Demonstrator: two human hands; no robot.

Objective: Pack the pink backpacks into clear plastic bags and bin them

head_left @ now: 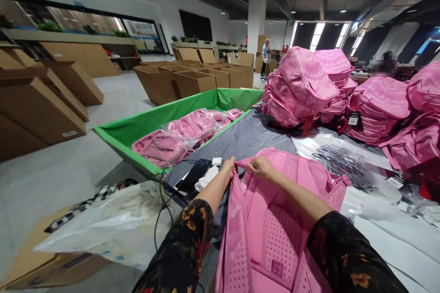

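A pink backpack lies in front of me, its perforated back panel and shoulder straps facing up. My left hand is closed in a pinch on the left edge near the top of the backpack. Just to its right, my right hand grips the same edge, and pink fabric stretches between the two hands. What exactly the fingertips pinch is too small to make out. Beside my left hand lie a dark phone, a white charger block and a crumpled white cloth or tissue.
Stuffed pink backpacks stand along the right of the grey-covered table. A green-sided bin holds several plastic-wrapped pink bags. Open cardboard boxes fill the floor behind. A black cable hangs off the table. One person stands far back.
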